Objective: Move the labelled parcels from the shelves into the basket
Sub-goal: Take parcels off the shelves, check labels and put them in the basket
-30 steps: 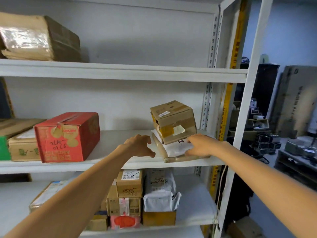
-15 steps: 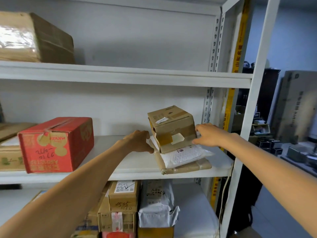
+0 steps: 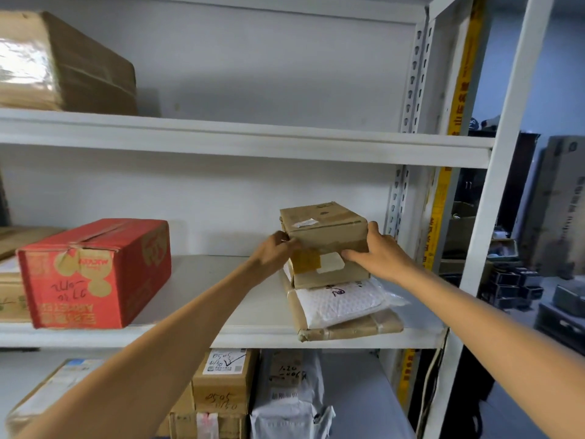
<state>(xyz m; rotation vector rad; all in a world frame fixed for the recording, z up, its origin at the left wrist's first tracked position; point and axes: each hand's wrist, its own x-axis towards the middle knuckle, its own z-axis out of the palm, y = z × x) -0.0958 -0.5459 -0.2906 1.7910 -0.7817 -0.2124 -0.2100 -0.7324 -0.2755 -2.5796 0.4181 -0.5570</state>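
A small brown cardboard box [image 3: 326, 236] with tape and a white label sits on top of a stack on the middle shelf [image 3: 221, 334]. Under it lie a white bubble mailer [image 3: 342, 304] and a flat brown parcel [image 3: 351, 327]. My left hand [image 3: 275, 251] grips the box's left front corner. On the box's right side, my right hand [image 3: 375, 248] holds it with the fingers across the front face and the thumb up the side. No basket is in view.
A red carton [image 3: 95, 274] stands left on the same shelf. A large brown box [image 3: 63, 64] is on the top shelf. Several labelled parcels [image 3: 224, 381] and a grey mailer bag [image 3: 291, 394] fill the lower shelf. White uprights [image 3: 493, 217] frame the right; clutter lies beyond.
Both hands have risen from the shelf and the lower parcels and closed onto the sides of the small brown box. The camera has moved closer.
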